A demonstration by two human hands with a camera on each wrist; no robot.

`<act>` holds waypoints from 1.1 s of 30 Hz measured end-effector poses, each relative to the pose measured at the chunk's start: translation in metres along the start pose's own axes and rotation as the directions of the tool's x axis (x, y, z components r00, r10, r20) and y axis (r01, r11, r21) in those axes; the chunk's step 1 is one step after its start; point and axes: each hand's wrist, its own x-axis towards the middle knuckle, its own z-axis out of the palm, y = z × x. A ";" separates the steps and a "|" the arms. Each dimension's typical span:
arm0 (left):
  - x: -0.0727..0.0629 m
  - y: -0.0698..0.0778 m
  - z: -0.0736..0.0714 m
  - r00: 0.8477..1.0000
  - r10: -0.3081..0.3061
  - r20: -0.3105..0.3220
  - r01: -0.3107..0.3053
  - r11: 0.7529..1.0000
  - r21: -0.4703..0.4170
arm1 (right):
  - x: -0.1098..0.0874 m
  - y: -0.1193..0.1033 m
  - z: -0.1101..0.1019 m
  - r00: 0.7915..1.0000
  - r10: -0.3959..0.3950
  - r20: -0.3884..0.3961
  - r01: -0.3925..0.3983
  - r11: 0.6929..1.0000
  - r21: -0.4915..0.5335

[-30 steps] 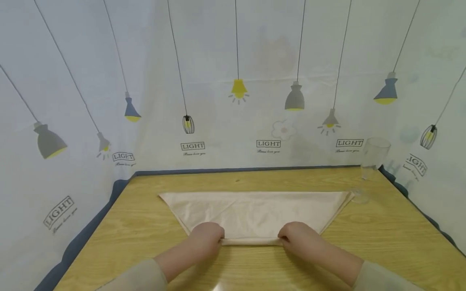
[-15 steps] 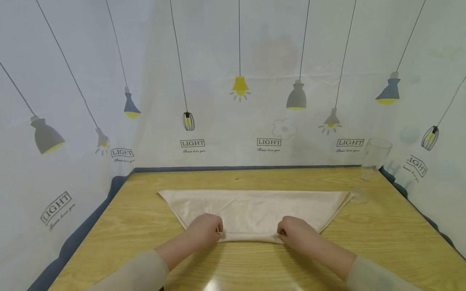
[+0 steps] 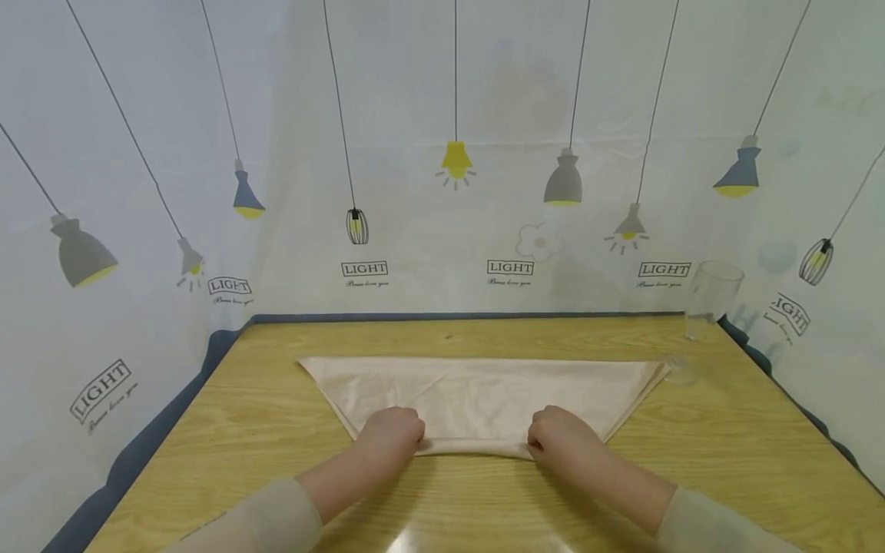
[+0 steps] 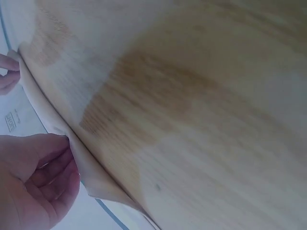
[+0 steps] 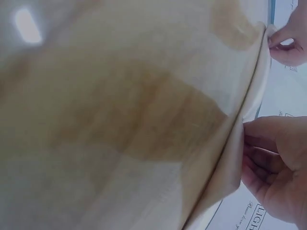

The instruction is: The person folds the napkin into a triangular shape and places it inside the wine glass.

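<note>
A pale pink cloth napkin [image 3: 477, 395] lies folded on the wooden table, wide along its far side and narrowing toward me. Its near edge is rolled into a thin band between the hands. My left hand [image 3: 391, 438] pinches the left end of that band with thumb and fingers. At the other end, my right hand [image 3: 563, 442] pinches the roll in the same way. From the left wrist view, the left hand [image 4: 41, 179] has its fingertips against the cloth edge. The right wrist view has the right hand [image 5: 276, 165] gripping the cloth likewise.
A tall clear stemmed glass [image 3: 712, 303] stands at the back right, its foot close to the napkin's right corner. Fabric walls printed with lamps enclose the wooden table [image 3: 263, 415] at the back and sides.
Both hands have shifted slightly away from me with the near edge of the napkin, which is rolled a little farther. The head view has tilted slightly; the glass stays put.
</note>
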 end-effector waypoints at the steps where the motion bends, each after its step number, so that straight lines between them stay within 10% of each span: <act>1: -0.001 0.000 0.000 1.000 0.013 -0.006 -0.013 1.000 0.018 | 0.000 -0.001 -0.001 1.000 0.014 0.010 -0.014 1.000 0.017; 14: -0.008 -0.003 0.000 0.992 0.115 0.043 -0.118 0.991 0.063 | -0.006 -0.010 -0.012 0.994 0.042 0.102 -0.046 0.998 0.034; 23: -0.010 -0.001 -0.001 0.997 0.068 0.037 -0.070 0.996 0.053 | -0.007 -0.012 -0.012 0.988 0.120 0.102 -0.122 0.992 0.012; 29: -0.009 -0.006 0.004 0.999 -0.021 0.043 0.027 0.992 -0.127 | -0.005 -0.013 -0.016 0.974 0.193 0.121 -0.200 0.979 0.043; 33: -0.007 -0.011 0.007 0.991 -0.103 0.088 0.126 0.941 -0.314 | -0.001 -0.014 -0.017 0.962 0.244 0.126 -0.252 0.966 0.057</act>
